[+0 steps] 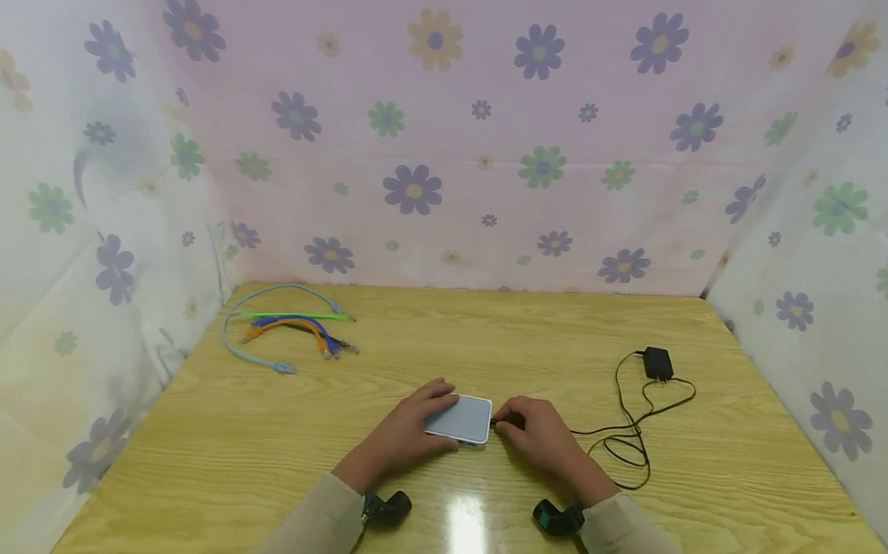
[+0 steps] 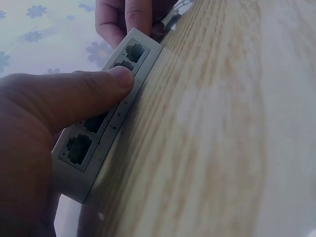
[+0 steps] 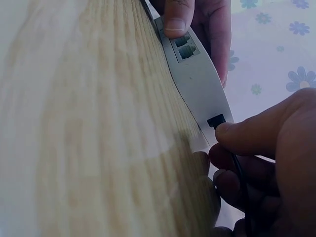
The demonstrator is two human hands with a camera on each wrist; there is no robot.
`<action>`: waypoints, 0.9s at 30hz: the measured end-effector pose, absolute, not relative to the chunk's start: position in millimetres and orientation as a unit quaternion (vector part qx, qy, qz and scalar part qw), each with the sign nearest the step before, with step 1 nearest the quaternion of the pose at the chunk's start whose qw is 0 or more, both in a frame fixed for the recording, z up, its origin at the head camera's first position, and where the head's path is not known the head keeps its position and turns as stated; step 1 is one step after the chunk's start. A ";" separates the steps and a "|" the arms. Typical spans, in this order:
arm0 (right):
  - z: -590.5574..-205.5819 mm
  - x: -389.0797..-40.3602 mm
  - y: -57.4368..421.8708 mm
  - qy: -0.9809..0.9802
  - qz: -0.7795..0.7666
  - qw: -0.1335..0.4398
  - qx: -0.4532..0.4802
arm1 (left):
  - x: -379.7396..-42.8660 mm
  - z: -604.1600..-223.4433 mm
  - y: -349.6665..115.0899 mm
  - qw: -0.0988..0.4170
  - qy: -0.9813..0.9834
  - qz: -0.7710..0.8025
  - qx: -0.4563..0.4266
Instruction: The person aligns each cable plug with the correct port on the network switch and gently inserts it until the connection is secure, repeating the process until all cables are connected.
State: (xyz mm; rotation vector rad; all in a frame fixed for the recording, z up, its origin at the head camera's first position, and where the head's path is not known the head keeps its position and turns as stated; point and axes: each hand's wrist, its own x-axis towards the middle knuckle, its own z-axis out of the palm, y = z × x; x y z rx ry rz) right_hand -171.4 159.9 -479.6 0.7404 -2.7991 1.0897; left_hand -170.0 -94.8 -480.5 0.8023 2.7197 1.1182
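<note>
On the bench (image 1: 220,465), the left hand (image 1: 414,423) grips the white box (image 1: 466,418) between thumb and fingers, probably so it does not slide, while the right hand (image 1: 547,440) pinches the black plug (image 3: 216,120) at its end.

The head view looks forward and down from above, wide enough for the desk (image 1: 427,334) and the flowered backdrop (image 1: 457,137). Both wrist views sit low and close, tilted sideways — one by the left hand (image 1: 415,424), one by the right hand (image 1: 543,437). All three share the white box (image 1: 467,420) — the wrist pair, its ported side (image 2: 106,118) too.
</note>
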 end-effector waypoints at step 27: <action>-470.8 -154.5 145.7 -0.921 0.335 0.039 0.195 | -175.1 -480.7 -94.4 -0.012 0.906 0.359 0.226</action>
